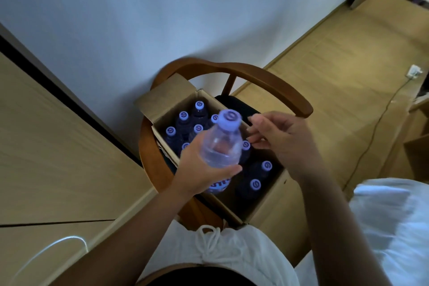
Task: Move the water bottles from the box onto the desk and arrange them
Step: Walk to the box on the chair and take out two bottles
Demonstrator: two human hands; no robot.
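Water bottle (pixel 220 146) gripped by left hand (pixel 199 169), right hand (pixel 283 139) loosely open, box (pixel 267 202) on chair (pixel 267 79), wood floor (pixel 336 65)

Dim bluish light, soft motion blur, perhaps wide-angle bending at edges

- A wooden chair (pixel 255 76) with a curved backrest and a dark seat stands against a pale wall (pixel 162 7).
- Light wood flooring (pixel 336 65) spreads out to the right of the chair.
- A thin cable (pixel 380 121) trails across the floor right of the chair, up to a white plug (pixel 414 71).
- White bedding (pixel 394 227) lies below and right of the chair.
- A white cord (pixel 58 242) loops far below and left of the chair.
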